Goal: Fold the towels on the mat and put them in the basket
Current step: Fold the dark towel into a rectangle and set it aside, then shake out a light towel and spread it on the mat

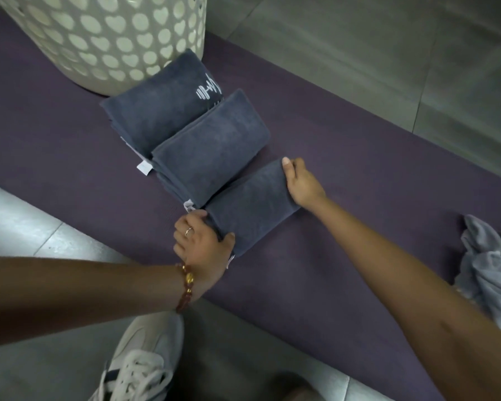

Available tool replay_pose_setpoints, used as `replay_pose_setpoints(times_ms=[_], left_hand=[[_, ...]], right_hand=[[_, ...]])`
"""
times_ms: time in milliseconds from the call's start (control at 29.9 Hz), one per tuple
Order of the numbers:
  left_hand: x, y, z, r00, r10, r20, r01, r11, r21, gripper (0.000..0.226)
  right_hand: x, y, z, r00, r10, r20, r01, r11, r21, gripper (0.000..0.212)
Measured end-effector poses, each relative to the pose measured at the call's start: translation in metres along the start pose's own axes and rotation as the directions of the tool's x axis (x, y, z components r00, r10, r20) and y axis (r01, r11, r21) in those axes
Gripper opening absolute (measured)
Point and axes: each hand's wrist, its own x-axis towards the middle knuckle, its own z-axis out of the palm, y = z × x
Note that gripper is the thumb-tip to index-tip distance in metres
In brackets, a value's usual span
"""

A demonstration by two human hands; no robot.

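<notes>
I see the main risk as the fold falling open. The hands hold the nearest folded towel (252, 204) only by its short ends, so a lift toward the basket (99, 39) at 11 o'clock could let the middle sag and the layers slide. The left hand (206, 244) curls round the 8 o'clock end, thumb on top; the right hand (302, 183) grips the 2 o'clock end. The towel lies mid-frame on the mat (70, 146), with its long axis running 8 to 2 o'clock.

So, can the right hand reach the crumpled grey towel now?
Probably yes: only bare mat lies between the right hand and the crumpled towel, though it must first release the folded towel.
</notes>
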Motion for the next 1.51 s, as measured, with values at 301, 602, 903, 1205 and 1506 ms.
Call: replay_pose_setpoints(times_ms=[301,602,903,1205,1506], left_hand=[[0.035,0.000,0.007,0.382,0.814,0.438,-0.909,0.245,0.336,0.057],[0.057,-0.009,0.022,0.491,0.708,0.508,-0.835,0.217,0.505,0.072],[0.055,-0.011,0.021,0.545,0.667,0.507,-0.805,0.246,0.541,0.080],[0.055,-0.009,0.022,0.581,0.562,0.589,-0.795,0.237,0.558,0.087],[0.036,0.072,-0.002,0.664,-0.002,0.748,-0.745,0.082,0.662,0.099]], right_hand=[[0.006,-0.010,-0.010,0.991,-0.130,0.027,0.106,0.894,0.435,0.019],[0.015,-0.015,0.004,0.985,-0.174,0.015,0.174,0.965,-0.197,0.045],[0.024,-0.016,-0.001,0.941,-0.330,0.071,0.329,0.847,-0.419,0.042],[-0.007,-0.002,0.008,0.836,-0.482,-0.262,0.323,0.819,-0.474,0.042],[-0.084,0.058,-0.034,0.958,-0.283,0.040,0.270,0.852,-0.447,0.062]])
